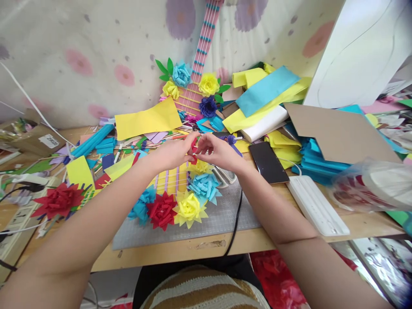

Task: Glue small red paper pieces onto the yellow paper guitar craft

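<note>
My left hand (175, 151) and my right hand (217, 151) meet above the middle of the desk, fingertips pinched together on a small red paper piece (194, 151). Directly under them lies a yellow paper guitar (172, 179) with purple strips, trimmed with paper flowers: a red flower (162, 210), a yellow flower (189, 208) and a light blue flower (205, 186). The guitar rests on a grey cutting mat (222, 216). How much of the red piece is hidden by my fingers I cannot make out.
A pink paper guitar (199, 56) with flowers leans on the wall behind. Loose coloured paper sheets (267, 92) pile at the back right, beside a cardboard sheet (337, 133), a dark phone (268, 162), a white power strip (317, 206) and a clear plastic bag (373, 186). A big red flower (59, 199) lies left.
</note>
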Demonstrator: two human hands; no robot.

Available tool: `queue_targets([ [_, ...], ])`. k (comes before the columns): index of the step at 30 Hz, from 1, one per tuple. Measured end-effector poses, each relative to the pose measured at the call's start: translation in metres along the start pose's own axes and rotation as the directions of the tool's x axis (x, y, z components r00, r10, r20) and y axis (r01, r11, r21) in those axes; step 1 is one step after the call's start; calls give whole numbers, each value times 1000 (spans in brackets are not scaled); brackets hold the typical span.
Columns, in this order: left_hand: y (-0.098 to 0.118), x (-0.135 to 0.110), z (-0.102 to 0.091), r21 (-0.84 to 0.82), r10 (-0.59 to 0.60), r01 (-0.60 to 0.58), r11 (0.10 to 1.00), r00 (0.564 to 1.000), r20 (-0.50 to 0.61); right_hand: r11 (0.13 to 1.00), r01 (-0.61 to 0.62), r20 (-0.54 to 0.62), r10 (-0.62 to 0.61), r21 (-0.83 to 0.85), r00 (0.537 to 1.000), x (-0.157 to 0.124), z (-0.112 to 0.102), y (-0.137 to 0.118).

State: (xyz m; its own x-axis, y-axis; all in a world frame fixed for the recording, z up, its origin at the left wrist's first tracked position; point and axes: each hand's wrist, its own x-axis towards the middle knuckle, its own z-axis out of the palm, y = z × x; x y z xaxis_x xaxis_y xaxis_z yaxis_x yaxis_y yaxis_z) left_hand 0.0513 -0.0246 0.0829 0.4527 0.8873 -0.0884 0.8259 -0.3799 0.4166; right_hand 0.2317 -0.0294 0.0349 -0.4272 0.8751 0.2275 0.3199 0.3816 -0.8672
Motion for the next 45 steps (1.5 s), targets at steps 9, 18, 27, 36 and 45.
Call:
queue_targets([
  [9, -11, 6, 2, 50, 24, -23, 998, 1000, -13, 994, -105, -12, 104, -12, 994, 12, 8, 2],
  [18, -57, -1, 2, -177, -164, 108, 978, 927, -337, 905, -409, -176, 387, -115, 905, 46, 16, 19],
  [27, -65, -16, 19, -247, -226, 169, 954, 947, -227, 798, -527, -200, 488, -292, 849, 54, 37, 15],
  [36, -71, -18, 25, -300, -226, 150, 942, 944, -239, 750, -540, -194, 507, -381, 840, 59, 45, 15],
  [45, -72, -17, 26, -326, -238, 154, 933, 942, -236, 737, -544, -192, 513, -401, 837, 63, 50, 16],
])
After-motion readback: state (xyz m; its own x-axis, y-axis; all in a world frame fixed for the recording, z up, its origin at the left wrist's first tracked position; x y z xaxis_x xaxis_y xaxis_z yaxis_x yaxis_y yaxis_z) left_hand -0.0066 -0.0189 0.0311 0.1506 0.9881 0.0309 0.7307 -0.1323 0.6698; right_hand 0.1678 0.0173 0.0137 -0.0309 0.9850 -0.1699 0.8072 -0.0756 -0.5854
